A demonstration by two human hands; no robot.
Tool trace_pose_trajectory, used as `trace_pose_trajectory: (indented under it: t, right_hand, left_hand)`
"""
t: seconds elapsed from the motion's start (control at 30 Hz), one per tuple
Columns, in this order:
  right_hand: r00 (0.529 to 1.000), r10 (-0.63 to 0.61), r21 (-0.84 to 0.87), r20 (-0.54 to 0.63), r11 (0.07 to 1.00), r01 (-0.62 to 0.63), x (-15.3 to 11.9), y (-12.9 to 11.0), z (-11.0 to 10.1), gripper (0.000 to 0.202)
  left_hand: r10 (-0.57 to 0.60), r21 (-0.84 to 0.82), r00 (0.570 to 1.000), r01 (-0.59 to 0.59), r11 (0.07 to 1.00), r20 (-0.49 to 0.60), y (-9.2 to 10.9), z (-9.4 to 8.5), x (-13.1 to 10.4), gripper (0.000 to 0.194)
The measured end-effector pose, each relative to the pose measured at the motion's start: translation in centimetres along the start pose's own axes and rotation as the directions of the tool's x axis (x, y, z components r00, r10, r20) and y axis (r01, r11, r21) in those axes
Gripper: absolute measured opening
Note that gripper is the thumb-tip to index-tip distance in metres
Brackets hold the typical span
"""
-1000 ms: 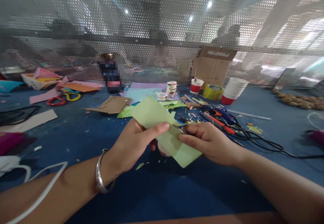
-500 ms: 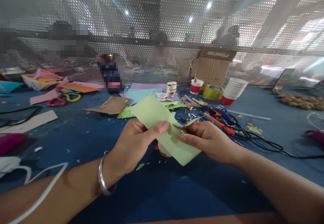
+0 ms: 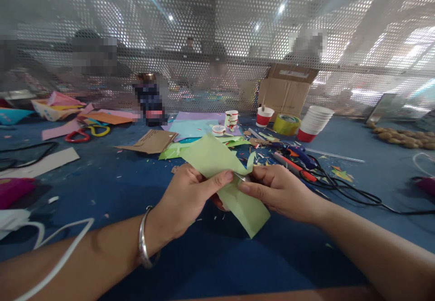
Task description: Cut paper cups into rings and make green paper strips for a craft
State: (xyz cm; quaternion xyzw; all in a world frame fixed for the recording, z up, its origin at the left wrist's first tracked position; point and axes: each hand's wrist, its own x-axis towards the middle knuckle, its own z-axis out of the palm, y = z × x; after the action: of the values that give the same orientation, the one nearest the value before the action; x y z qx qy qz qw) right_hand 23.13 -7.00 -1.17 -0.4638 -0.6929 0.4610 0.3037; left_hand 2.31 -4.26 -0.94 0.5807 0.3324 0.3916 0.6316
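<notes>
A light green sheet of paper (image 3: pixel 210 153) is pinched in my left hand (image 3: pixel 190 192), thumb on top and fingers underneath. My right hand (image 3: pixel 282 192) closes on a small metal blade (image 3: pixel 240 177) that lies across the sheet's right part. Its handle is hidden inside the fingers, so I cannot tell whether it is a knife or scissors. A narrow curled strip of the sheet rises beside the right fingers. Below the paper, mostly covered by it and my left hand, part of a round cup-like object (image 3: pixel 221 203) shows.
Beyond my hands lie brown cardboard (image 3: pixel 152 141), purple paper (image 3: pixel 190 117) and many scraps. A glue gun (image 3: pixel 302 156) with a black cable, yellow tape (image 3: pixel 286 124) and stacked paper cups (image 3: pixel 316 122) stand right. Red-and-yellow scissors (image 3: pixel 77 136) lie left. A perforated screen rises behind.
The blade has moved further into the green paper, and a curled strip now stands up near my right fingers. The sheet's lower corner hangs a bit lower.
</notes>
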Motion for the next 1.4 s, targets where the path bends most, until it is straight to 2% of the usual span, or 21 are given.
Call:
trace_pose_trajectory:
  t: [0.33, 0.5, 0.87, 1.1, 1.4]
  right_hand:
    - [0.994, -0.109, -0.041, -0.005, 0.993, 0.109, 0.07, -0.30, 0.11, 0.034]
    - [0.997, -0.082, -0.043, -0.018, 0.996, 0.081, -0.03, -0.47, 0.16, 0.036]
    - [0.998, -0.054, -0.148, -0.029, 0.988, 0.049, -0.07, -0.56, 0.11, 0.049]
    - [0.997, -0.062, -0.181, -0.035, 0.982, 0.055, -0.15, -0.61, 0.09, 0.047]
    - [0.997, -0.076, -0.147, 0.001, 0.986, 0.076, -0.15, -0.49, -0.03, 0.042]
  left_hand:
    - [-0.100, -0.080, 0.992, 0.106, 0.991, 0.079, -0.24, 0.30, -0.32, 0.020]
    - [-0.123, -0.113, 0.989, 0.132, 0.985, 0.088, -0.17, 0.45, -0.29, 0.023]
    - [-0.128, -0.134, 0.989, 0.138, 0.981, 0.079, -0.14, 0.51, -0.28, 0.017]
    - [-0.101, -0.097, 0.992, 0.108, 0.989, 0.074, -0.17, 0.44, -0.08, 0.017]
    - [-0.162, -0.108, 0.987, 0.163, 0.981, 0.021, 0.29, 0.68, -0.35, 0.026]
